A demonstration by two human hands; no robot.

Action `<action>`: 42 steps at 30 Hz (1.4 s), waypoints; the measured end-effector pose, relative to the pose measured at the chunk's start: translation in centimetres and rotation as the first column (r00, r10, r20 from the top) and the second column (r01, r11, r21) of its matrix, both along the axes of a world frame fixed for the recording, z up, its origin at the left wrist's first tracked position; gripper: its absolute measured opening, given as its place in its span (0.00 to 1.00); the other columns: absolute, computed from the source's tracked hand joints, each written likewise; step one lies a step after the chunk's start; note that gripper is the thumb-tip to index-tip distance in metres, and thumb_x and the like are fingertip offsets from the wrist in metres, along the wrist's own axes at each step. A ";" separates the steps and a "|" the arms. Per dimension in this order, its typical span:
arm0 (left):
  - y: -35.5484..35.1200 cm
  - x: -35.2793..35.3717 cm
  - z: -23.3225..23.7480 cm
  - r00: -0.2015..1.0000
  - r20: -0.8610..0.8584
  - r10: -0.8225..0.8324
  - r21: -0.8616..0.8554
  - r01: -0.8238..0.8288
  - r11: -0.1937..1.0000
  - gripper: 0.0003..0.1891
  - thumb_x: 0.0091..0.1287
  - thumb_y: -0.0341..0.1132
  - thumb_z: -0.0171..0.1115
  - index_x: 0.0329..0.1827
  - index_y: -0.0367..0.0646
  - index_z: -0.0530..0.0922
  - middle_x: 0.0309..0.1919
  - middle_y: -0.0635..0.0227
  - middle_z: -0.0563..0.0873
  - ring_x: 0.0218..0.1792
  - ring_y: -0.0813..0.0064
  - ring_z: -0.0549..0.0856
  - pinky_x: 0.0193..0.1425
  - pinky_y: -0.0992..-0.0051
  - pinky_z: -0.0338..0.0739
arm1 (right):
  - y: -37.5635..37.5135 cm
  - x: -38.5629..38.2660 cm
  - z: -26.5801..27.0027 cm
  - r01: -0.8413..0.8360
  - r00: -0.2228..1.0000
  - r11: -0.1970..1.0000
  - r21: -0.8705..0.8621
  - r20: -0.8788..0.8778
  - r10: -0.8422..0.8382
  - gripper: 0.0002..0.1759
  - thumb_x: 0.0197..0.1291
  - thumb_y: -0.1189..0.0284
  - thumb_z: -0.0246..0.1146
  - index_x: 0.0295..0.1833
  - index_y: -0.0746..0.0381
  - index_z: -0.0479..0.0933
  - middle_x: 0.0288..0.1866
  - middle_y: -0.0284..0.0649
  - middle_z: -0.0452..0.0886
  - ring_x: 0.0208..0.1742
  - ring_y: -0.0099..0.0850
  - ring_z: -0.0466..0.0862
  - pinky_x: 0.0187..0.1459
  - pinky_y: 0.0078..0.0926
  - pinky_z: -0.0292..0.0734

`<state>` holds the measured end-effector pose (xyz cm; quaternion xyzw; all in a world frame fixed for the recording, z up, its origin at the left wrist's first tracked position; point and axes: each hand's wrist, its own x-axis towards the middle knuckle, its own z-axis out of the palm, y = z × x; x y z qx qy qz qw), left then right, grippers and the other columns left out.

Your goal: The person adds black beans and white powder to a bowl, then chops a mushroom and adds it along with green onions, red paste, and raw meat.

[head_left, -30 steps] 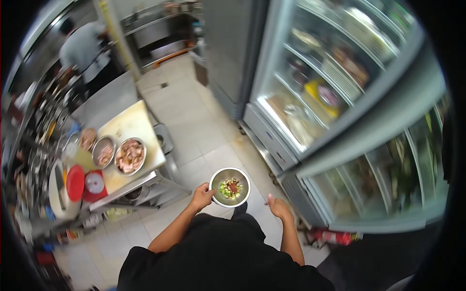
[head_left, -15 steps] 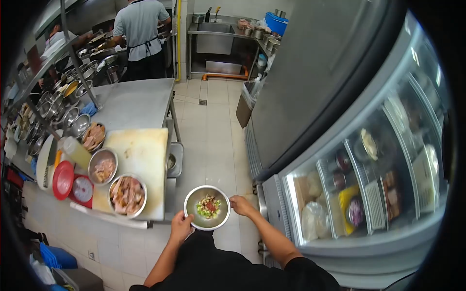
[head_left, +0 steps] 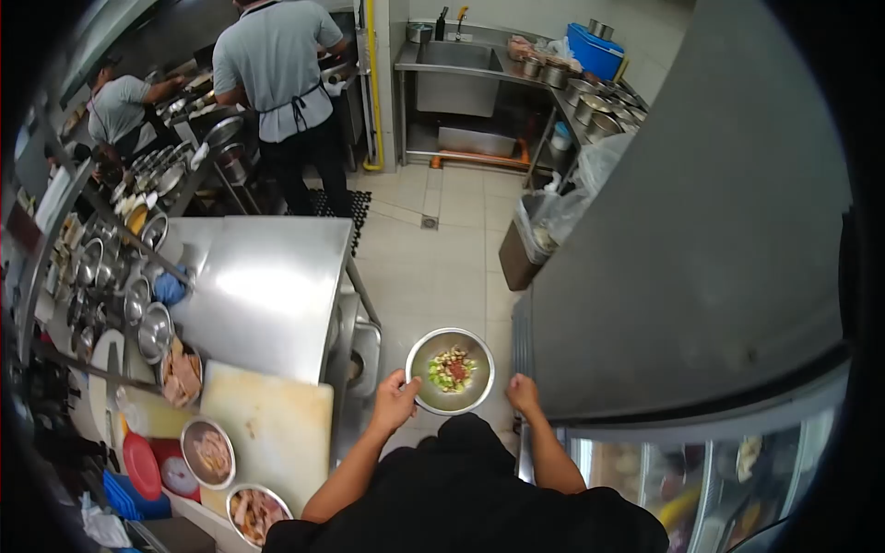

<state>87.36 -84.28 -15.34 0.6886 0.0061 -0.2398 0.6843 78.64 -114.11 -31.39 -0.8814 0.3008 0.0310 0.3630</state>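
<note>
A steel mixing bowl [head_left: 475, 396] is held level in front of my body. Chopped green and pale vegetables with a reddish-brown seasoning [head_left: 452, 370] lie in its bottom. My left hand [head_left: 397, 398] is closed on the bowl's left rim, thumb over the edge. Off the bowl's right side, not touching it, my right hand [head_left: 523, 394] has curled fingers with nothing visible in them. It is close to the side of the tall grey fridge [head_left: 682, 276].
On my left stands a steel table [head_left: 267, 276] with a white cutting board [head_left: 277, 410] and bowls of raw meat [head_left: 212, 453]. A bin [head_left: 521, 249] stands ahead beside the fridge. Two people [head_left: 277, 83] work at the back left. A sink [head_left: 456, 69] is at the far wall.
My right hand has let go of the bowl's rim and sits apart from it. The view has shifted forward along the aisle, and the lit glass fridge has slid toward the lower right.
</note>
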 end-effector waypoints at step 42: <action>-53.3 101.5 0.7 0.895 0.016 -0.446 0.033 0.445 0.895 0.01 0.63 0.26 0.55 0.34 0.37 0.74 0.23 0.68 0.79 0.12 0.82 0.72 0.13 0.81 0.66 | -70.3 85.1 33.0 0.557 0.770 0.732 -0.392 0.575 -0.277 0.11 0.57 0.69 0.63 0.30 0.65 0.73 0.23 0.45 0.77 0.24 0.32 0.76 0.30 0.32 0.71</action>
